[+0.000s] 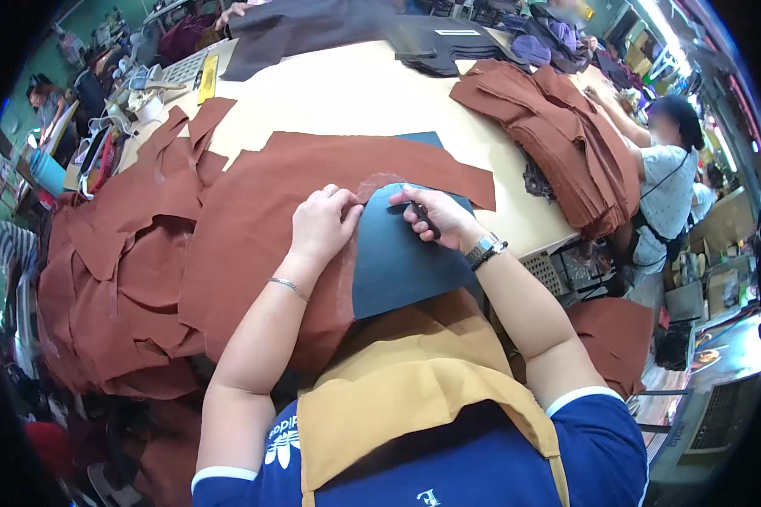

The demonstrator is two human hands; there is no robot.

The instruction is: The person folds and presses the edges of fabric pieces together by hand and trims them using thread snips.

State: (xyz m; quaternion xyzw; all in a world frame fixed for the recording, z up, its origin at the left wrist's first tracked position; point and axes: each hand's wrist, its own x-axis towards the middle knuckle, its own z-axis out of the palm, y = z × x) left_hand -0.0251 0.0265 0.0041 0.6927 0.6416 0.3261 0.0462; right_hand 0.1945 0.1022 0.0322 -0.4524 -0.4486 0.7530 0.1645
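A reddish-brown fabric piece [262, 220] lies on the table in front of me, with a dark teal panel [406, 262] over its right part. The panel has a curved upper edge, where pale marks show on the brown cloth. My left hand [323, 221] rests on the fabric left of that curve, its thumb and fingertips pinched together at the cloth. Over the panel's top, my right hand [438, 218] has its fingers wrapped round a small black tool [423, 221]. The palm hides most of the tool, so its kind is unclear.
Loose brown fabric pieces [135, 253] are heaped on the left. A thick brown fabric stack [558, 144] stands at the right, near a co-worker [668, 177]. Dark fabric [304, 34] and a yellow strip [208, 79] lie at the back of the cream table [338, 97].
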